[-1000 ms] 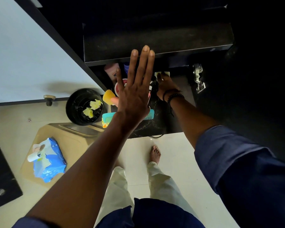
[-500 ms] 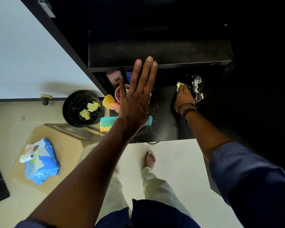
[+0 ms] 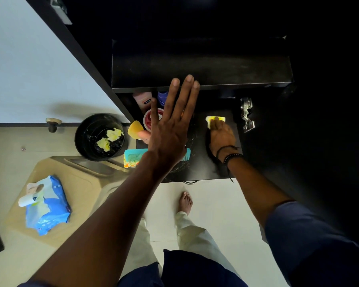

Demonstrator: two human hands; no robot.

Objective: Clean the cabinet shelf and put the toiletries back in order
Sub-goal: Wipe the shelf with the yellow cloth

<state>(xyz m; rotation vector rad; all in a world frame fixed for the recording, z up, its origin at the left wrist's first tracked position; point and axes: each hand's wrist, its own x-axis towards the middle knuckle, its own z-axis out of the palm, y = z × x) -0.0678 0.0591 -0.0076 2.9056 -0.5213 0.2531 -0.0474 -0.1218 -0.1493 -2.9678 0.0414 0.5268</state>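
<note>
The yellow wipe (image 3: 211,119) lies flat on the glossy black lower shelf (image 3: 197,168), toward its one o'clock corner. The right hand (image 3: 222,137) covers the wipe from six o'clock, its fingers apparently straight and pressing down, though the dim light blurs them. At nine o'clock of the wipe, a pink tube (image 3: 142,100), a blue bottle (image 3: 162,97), a red-lidded jar (image 3: 150,119) and a teal comb (image 3: 133,157) crowd the shelf's left side. The left hand (image 3: 170,129) is held over them, fingers straight and together, tips at the upper shelf (image 3: 201,69) edge.
</note>
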